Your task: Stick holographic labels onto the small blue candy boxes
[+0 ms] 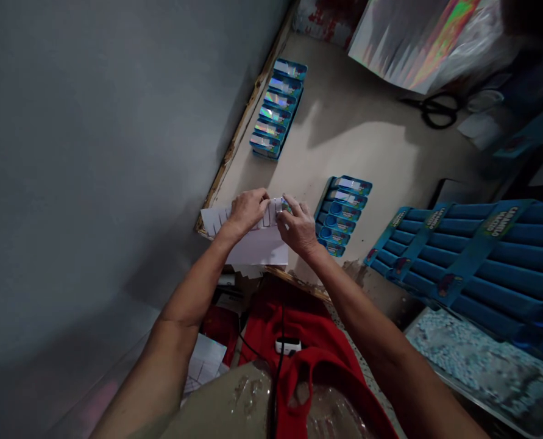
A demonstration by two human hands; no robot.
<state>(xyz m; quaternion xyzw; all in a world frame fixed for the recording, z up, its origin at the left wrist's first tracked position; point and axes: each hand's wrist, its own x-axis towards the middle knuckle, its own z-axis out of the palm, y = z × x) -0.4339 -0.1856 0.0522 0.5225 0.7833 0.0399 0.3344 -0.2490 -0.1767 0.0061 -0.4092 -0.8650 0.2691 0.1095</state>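
A white sticker sheet (pixel 257 247), cut into narrow strips along its upper part, lies at the near edge of the table. My left hand (pixel 247 211) bends over the upper part of this sheet, fingers curled and gripping it. At the sheet's right end my right hand (pixel 298 225) pinches with thumb and finger at a strip; a small shiny patch shows between the hands. Just right of that hand stands a row of blue packs (pixel 339 216), some with shiny stickers and others with bare round spots. Farther back, a second row of blue packs (pixel 278 110) carries shiny stickers.
A grey wall (pixel 92 152) borders the table on the left. Large blue trays of packs (pixel 472 250) stand at right. Black-handled scissors (pixel 438 111) and a holographic sheet (pixel 412 42) lie at the back right. Red cloth (pixel 298 317) hangs below the table edge.
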